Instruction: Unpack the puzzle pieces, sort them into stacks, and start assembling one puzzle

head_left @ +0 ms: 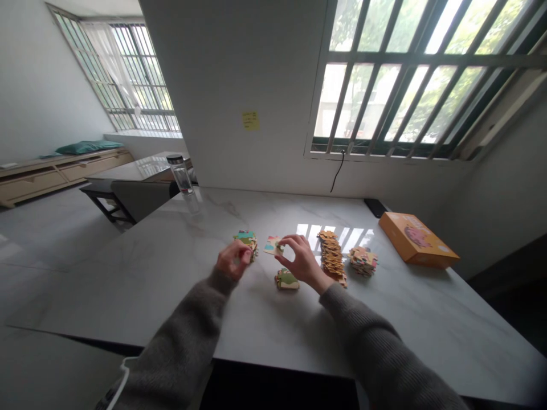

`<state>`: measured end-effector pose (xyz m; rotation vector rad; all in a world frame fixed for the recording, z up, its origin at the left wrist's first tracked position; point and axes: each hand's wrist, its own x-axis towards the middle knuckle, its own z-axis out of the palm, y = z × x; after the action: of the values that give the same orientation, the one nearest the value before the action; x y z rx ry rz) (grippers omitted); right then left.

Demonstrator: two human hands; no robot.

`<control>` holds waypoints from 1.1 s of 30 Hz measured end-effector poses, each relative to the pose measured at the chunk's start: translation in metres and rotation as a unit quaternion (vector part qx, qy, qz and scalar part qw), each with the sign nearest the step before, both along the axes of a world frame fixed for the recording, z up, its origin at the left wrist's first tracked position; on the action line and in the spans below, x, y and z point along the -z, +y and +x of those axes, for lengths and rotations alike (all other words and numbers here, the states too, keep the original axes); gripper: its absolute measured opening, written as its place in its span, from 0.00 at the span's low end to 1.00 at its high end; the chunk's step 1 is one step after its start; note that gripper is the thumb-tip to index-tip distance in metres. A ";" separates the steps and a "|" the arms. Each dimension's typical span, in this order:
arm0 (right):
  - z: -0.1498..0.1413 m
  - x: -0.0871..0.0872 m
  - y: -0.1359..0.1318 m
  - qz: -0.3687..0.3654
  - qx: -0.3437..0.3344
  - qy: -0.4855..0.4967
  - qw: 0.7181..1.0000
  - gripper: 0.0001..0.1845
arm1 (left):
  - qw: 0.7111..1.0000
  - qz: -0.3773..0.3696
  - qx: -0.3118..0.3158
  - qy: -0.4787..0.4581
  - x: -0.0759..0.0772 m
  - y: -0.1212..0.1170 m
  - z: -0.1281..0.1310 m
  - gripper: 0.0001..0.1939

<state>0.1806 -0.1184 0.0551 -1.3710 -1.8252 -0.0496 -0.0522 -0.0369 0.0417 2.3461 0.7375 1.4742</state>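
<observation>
My right hand (301, 261) pinches a light puzzle piece (272, 245) with red and blue patches between thumb and fingers, above the table. My left hand (235, 257) is curled closed at the near side of a stack of puzzle pieces (245, 235) with green and blue tops. Whatever its fingers may hold is hidden. A smaller green-topped stack of puzzle pieces (288, 279) lies below my right hand. To the right runs a long leaning row of puzzle pieces (332, 256), edges showing, and beside it a heaped pile of puzzle pieces (363, 261).
The marbled white table (179, 279) carries an orange box (416, 239) at the right and a black phone-like object (375, 207) behind it. A glass bottle (181, 175) stands at the far left corner. A yellow note (250, 120) is on the wall.
</observation>
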 end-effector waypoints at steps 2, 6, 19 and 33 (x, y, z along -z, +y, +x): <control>-0.018 -0.004 0.020 -0.008 -0.007 -0.006 1.000 0.13 | 0.991 -0.031 -0.107 -0.070 0.001 0.019 -0.018 0.07; -0.052 -0.009 0.056 -0.028 -0.015 -0.018 0.999 0.12 | 0.956 -0.139 -0.213 -0.148 0.006 0.050 -0.042 0.09; -0.067 -0.012 0.066 -0.097 -0.017 -0.076 0.992 0.18 | 0.978 -0.064 -0.179 -0.091 0.013 0.044 -0.035 0.06; 0.019 0.007 -0.071 -0.181 -0.036 -0.151 0.971 0.17 | 0.987 0.078 0.124 0.070 0.016 -0.017 0.017 0.07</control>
<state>0.1997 -0.1898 0.0484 -1.6160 -2.2186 0.1253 -0.0354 -0.0542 0.0260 2.5692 0.3535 1.3149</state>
